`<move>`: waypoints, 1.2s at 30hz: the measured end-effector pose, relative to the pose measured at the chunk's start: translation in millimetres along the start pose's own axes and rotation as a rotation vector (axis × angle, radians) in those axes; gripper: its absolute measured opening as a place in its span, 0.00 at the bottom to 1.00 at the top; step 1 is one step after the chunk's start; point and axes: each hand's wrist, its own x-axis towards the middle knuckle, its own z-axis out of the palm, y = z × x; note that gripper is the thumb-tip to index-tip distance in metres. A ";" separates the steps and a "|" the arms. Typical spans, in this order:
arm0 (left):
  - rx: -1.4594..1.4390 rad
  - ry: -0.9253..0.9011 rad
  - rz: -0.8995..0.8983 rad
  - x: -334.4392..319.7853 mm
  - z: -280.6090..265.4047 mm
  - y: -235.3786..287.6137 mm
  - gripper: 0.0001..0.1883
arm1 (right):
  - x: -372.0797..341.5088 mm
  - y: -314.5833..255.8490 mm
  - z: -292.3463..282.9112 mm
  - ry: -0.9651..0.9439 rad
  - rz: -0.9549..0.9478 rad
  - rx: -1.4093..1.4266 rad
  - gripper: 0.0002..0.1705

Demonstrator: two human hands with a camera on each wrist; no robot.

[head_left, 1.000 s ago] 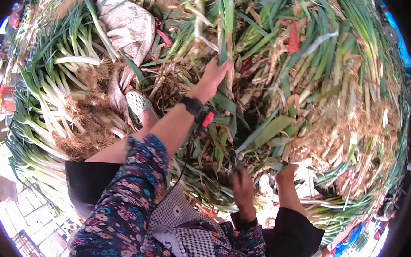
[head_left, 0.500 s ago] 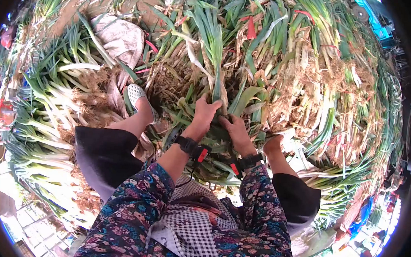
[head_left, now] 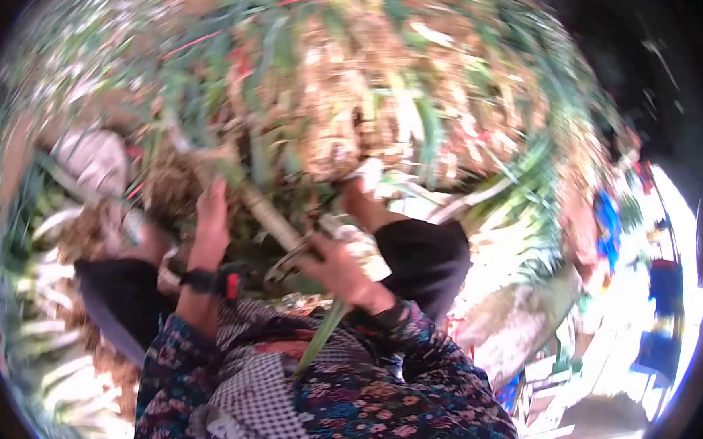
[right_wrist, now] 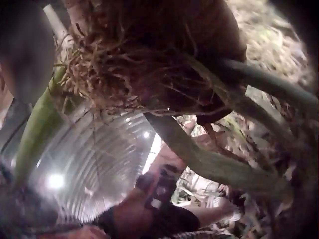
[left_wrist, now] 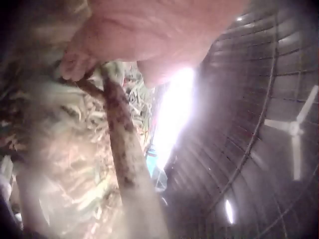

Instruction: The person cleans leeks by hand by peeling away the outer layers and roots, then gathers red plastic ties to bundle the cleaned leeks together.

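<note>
A long leek (head_left: 267, 214) slants between the two hands, its pale stalk toward the person's right. My left hand (head_left: 213, 207) grips its leafy end; in the left wrist view the fingers (left_wrist: 77, 64) curl by the brown-spotted stalk (left_wrist: 124, 149). My right hand (head_left: 336, 268) is at the root end, fingers curled on green leaves; one leaf (head_left: 324, 334) hangs below it over the apron. In the right wrist view the tangled roots (right_wrist: 104, 74) partly cover the dark hand (right_wrist: 219, 45), and a broad bent leaf (right_wrist: 219, 167) droops beneath it.
Heaped leeks with dry roots (head_left: 333, 122) lie beyond the feet. More leeks with white stalks (head_left: 63, 323) line the left side. A pale cloth sack (head_left: 93, 159) lies at the left, and the person's knees (head_left: 422, 256) flank the work.
The left hand has drawn a leek from the pile toward the body. The right hand came up to meet it, then moved apart to the right. The head view has swung right and is blurred.
</note>
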 end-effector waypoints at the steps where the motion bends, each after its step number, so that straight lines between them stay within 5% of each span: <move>1: -0.019 -0.025 -0.101 -22.2 16.2 9.8 0.18 | -13.2 -6.7 -1.0 0.028 -0.067 -0.046 0.19; 3: -0.201 -0.110 -0.137 -26.0 20.0 -4.7 0.17 | -36.6 -17.4 -14.2 -0.088 -0.043 -0.145 0.19; 7: -0.536 -0.083 -0.200 -57.5 53.9 11.5 0.09 | -76.0 -1.1 -25.9 0.098 -0.360 -0.243 0.19; 11: -0.550 -0.321 -0.045 -102.2 72.4 33.6 0.12 | -111.2 -12.1 -73.9 0.073 -0.189 -0.342 0.27; 13: -0.376 -0.297 0.089 -142.3 100.7 66.9 0.11 | -119.2 -30.2 -99.6 0.084 -0.125 -0.045 0.27; 14: -0.513 -0.322 0.089 -163.5 116.3 83.0 0.10 | -113.5 -23.0 -98.3 -0.013 -0.122 -0.152 0.25; 17: -0.662 -0.340 0.118 -172.8 146.9 91.9 0.09 | -133.8 -49.2 -151.1 -0.379 0.209 0.952 0.21; 19: -0.482 -0.443 -0.065 -104.1 141.1 44.7 0.07 | -127.4 -47.0 -142.1 -0.129 0.468 0.690 0.21; 20: -0.426 -0.377 -0.133 -106.1 143.1 39.9 0.07 | -123.5 -60.7 -141.8 -0.167 0.269 0.240 0.19; 21: -0.360 -0.308 -0.205 -112.3 142.4 34.0 0.06 | -133.4 -47.2 -145.3 -0.155 0.256 0.231 0.19; 23: -0.443 -0.464 -0.246 -137.3 130.8 16.7 0.08 | -178.9 -8.9 -146.0 0.098 0.463 0.626 0.17; 24: -0.440 -0.465 -0.305 -153.4 129.3 18.5 0.10 | -159.9 -69.6 -178.0 -0.220 0.252 0.035 0.18; 25: -0.441 -0.511 -0.370 -163.4 126.4 14.8 0.12 | -157.2 -88.4 -203.3 -0.421 0.313 -0.079 0.20; 27: -0.441 -0.564 -0.501 -160.6 127.6 -20.9 0.14 | -169.0 -106.1 -229.8 -0.501 0.301 -0.275 0.17; 28: -0.442 -0.585 -0.470 -170.9 140.0 -17.5 0.14 | -176.5 -120.8 -237.6 -0.455 0.516 -0.274 0.19; 29: -0.442 -0.602 -0.450 -189.6 154.4 -7.6 0.15 | -194.2 -109.0 -248.7 -0.406 0.258 -0.262 0.20; 30: -0.500 -0.627 -0.406 -203.4 169.6 11.0 0.15 | -207.5 -120.5 -263.6 -0.364 0.656 -0.254 0.19; 31: -0.553 -0.657 -0.359 -214.2 185.8 37.6 0.15 | -221.3 -132.8 -276.6 -0.236 0.696 -0.078 0.23; 33: -0.617 -0.743 -0.232 -233.5 218.3 93.6 0.16 | -282.3 -83.8 -300.2 0.138 0.347 0.028 0.34; 35: -0.606 -0.835 -0.044 -231.2 243.8 133.6 0.13 | -292.5 -73.6 -314.3 0.071 0.223 0.053 0.36; 36: -0.654 -0.925 0.051 -216.9 253.5 144.5 0.14 | -266.1 -83.8 -282.8 0.224 0.138 0.036 0.35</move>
